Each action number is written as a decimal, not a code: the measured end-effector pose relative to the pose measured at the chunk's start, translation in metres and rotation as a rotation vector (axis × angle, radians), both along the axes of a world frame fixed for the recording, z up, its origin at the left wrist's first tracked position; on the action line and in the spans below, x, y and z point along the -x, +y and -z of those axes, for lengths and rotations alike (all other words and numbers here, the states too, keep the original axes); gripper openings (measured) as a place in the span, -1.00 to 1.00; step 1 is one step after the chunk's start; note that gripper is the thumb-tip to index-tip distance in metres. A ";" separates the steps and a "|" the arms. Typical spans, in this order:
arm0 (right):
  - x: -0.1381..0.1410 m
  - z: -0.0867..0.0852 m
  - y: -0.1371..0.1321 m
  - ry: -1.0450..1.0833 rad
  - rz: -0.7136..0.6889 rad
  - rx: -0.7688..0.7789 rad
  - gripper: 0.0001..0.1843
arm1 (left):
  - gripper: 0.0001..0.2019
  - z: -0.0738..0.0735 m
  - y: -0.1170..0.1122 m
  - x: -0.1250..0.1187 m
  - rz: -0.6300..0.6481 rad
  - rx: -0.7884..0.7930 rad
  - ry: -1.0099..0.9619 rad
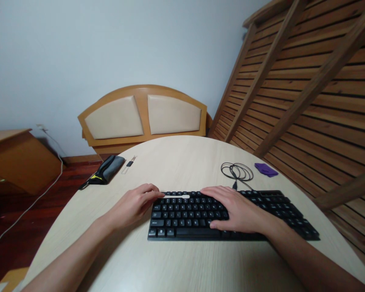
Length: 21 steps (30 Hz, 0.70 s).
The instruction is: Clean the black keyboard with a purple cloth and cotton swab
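White stick (179, 196) runs along the upper key rows of the black keyboard (197, 232), near end pinched in the left hand (142, 198) — grip narrow, holding it. Stick could slip or snag between keys if the pinch loosens; keyboard might slide on the counter (176, 162) if pushed unsteadied. Left fingers bent, forearm angled in; right hand (239, 209) palm-down over keys — wide, thumb apart.

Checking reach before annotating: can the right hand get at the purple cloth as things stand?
Likely yes. The purple cloth lies uncovered on the table; nothing upright stands between it and the right hand, which rests on the keyboard. The low cable coil lies just left of the cloth.
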State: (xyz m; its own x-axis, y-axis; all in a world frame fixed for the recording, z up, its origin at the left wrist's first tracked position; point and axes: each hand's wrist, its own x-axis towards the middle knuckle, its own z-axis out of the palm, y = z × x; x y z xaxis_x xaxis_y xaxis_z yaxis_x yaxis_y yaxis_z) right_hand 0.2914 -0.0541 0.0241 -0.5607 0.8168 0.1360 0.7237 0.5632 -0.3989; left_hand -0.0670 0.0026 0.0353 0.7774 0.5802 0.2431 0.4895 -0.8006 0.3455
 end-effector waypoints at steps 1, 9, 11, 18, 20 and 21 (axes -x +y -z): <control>0.000 0.000 0.000 0.000 0.001 0.001 -0.13 | -0.63 0.000 0.000 0.000 0.000 -0.006 0.001; 0.000 0.000 0.000 -0.032 0.000 0.000 -0.13 | -0.60 0.002 0.005 0.007 -0.015 -0.042 0.012; 0.000 0.000 0.001 -0.031 -0.002 -0.002 -0.13 | -0.61 0.001 0.005 0.007 -0.023 -0.045 0.007; -0.001 0.001 0.001 -0.007 -0.005 -0.009 -0.13 | -0.62 0.000 0.006 0.009 -0.025 -0.027 -0.021; -0.001 0.001 0.000 -0.003 -0.005 -0.006 -0.14 | -0.62 0.000 0.006 0.009 -0.026 -0.007 -0.016; -0.001 0.001 0.000 0.001 -0.005 -0.005 -0.14 | -0.62 0.000 0.006 0.009 -0.025 0.000 -0.014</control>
State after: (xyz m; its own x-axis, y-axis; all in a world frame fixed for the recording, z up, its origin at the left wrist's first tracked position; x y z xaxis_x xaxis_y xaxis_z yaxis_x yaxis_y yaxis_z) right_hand 0.2922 -0.0541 0.0235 -0.5648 0.8132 0.1407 0.7204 0.5689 -0.3968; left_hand -0.0763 0.0089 0.0353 0.7588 0.5997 0.2541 0.5047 -0.7880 0.3526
